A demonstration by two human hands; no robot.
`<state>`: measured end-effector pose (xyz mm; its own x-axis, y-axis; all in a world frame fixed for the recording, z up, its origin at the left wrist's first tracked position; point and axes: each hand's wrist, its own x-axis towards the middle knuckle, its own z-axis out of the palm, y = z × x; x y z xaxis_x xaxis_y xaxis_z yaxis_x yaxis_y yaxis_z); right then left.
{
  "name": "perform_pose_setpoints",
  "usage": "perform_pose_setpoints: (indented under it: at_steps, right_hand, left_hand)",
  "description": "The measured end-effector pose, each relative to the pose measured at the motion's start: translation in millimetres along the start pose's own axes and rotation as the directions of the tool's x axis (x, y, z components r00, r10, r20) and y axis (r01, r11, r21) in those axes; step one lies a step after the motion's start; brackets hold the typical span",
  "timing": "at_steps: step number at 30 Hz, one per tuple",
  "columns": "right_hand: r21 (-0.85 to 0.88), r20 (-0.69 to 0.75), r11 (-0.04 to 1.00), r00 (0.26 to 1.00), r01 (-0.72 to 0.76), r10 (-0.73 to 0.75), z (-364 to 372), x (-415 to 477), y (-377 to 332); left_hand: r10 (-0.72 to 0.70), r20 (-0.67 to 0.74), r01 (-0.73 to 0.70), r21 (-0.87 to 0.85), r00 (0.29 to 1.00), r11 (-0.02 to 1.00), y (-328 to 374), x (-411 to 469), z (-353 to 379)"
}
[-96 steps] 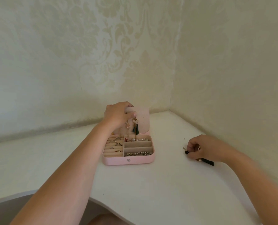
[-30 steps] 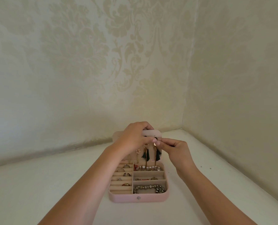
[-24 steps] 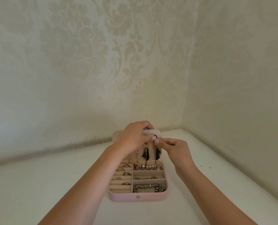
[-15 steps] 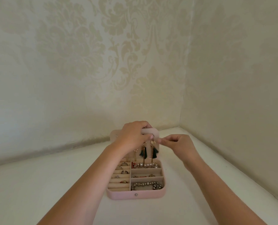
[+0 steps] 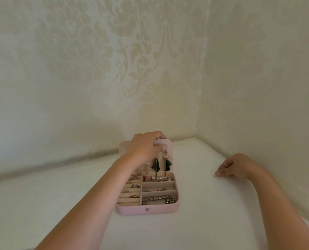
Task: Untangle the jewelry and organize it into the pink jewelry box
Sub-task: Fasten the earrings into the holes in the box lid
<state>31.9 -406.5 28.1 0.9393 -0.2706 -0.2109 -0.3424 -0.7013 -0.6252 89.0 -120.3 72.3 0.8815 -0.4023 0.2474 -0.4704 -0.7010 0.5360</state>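
2 earrings (image 5: 166,164) on panel (image 5: 169,143) | left hand (image 5: 144,147) grips panel | right hand (image 5: 234,166) pinches tiny item (image 5: 215,175)

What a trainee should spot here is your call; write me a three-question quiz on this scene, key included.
1. True or false: the right hand is off to the side of the pink box, not touching it.
2. Which grips the upright earring panel? A. left hand B. right hand C. neither
3. How many green tassel earrings hang from that panel?
Key: 1 true; 2 A; 3 two.
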Motion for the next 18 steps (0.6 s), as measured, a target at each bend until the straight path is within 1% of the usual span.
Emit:
perform_pose_setpoints:
  at_steps: [6, 14, 16, 18]
  right_hand:
    - [0.006, 0.02, 0.996, 0.996, 0.086, -0.086, 11, 3, 3]
    - [0.021, -0.011, 0.993, 0.993, 0.115, -0.115, 16, 5, 5]
    - [0.097, -0.049, 0.983, 0.988, 0.153, -0.149, 17, 2, 2]
    - [0.291, -0.123, 0.931, 0.974, 0.219, -0.191, 16, 0, -4]
  left_hand:
    - [-0.004, -0.003, 0.004, 0.03, 1.0, 1.0, 1, -2, 0]
    - [-0.014, -0.003, 0.014, 0.032, 1.0, 0.999, 1, -4, 1]
    - [-0.012, -0.017, 0.012, 0.034, 1.0, 0.999, -1, -3, 3]
    - [-0.008, -0.048, 0.009, 0.028, 0.999, 1.0, -4, -2, 5]
